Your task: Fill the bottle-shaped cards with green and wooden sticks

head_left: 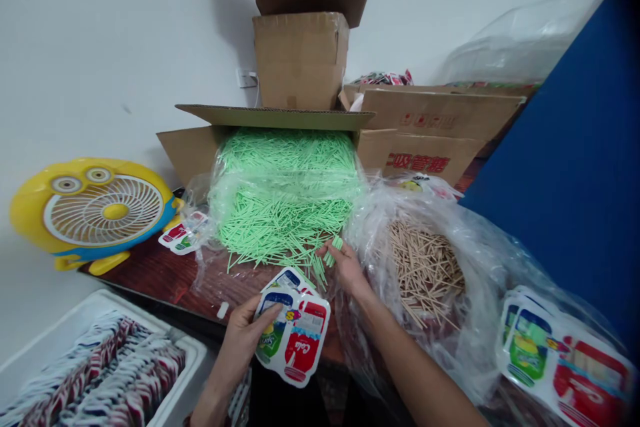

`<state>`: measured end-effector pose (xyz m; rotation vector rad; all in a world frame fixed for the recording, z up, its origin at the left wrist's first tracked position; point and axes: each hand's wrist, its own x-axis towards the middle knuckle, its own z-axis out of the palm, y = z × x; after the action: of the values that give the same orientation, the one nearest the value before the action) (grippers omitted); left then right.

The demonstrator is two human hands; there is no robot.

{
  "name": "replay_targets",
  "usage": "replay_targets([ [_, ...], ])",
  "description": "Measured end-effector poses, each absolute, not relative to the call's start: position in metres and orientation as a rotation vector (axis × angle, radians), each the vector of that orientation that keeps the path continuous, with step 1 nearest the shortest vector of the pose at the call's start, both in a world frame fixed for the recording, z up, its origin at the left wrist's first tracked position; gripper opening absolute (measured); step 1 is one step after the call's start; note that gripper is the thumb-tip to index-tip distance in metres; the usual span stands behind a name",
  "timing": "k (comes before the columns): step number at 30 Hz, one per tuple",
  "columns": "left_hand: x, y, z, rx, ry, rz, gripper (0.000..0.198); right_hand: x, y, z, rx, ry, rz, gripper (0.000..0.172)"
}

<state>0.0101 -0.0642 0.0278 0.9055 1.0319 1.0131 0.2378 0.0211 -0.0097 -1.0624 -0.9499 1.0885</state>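
Left hand: the left hand pinches flat, glossy printed cards with red cola and green bottle pictures at their left edge, thumb on top.
Right hand: fingers closed on a small bunch of thin, pale green sticks; the right hand is at the near edge of the big pile.
Way between: from the right hand, the cards lie to its left and nearer the body, just apart; the bunch is above their upper right corner.
Long axis: the front card runs roughly away from the body, slightly tilted; the bunch seems to slant, though it's too small and half covered for me to swear to it.
Nearer hand: the right, for the loose green stick pile on the dark red wooden desk.
Held cards: two that I can make out.
Stick piles: two, one green, one of brown sticks to the right; single sticks beyond counting.
Yellow-and-blue cartoon fan: one.
White box of packed cards: one, lower left.
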Motion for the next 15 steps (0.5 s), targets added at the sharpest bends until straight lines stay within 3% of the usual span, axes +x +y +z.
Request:
replay_targets([
  [4, 0.019, -0.065, 0.029, 1.044, 1.003, 0.873, 0.026, 0.243, 0.009, 0.014, -0.959, -0.838, 1.288, 0.036],
  [8, 0.034, -0.064, 0.028, 1.046, 0.946, 0.813, 0.022, 0.242, -0.019, 0.030, -0.912, -0.935, 1.500, 0.029],
  [15, 0.050, -0.061, 0.024, 1.073, 0.935, 0.810, 0.026, 0.239, -0.065, 0.046, -1.196, -1.807, 0.996, 0.011],
])
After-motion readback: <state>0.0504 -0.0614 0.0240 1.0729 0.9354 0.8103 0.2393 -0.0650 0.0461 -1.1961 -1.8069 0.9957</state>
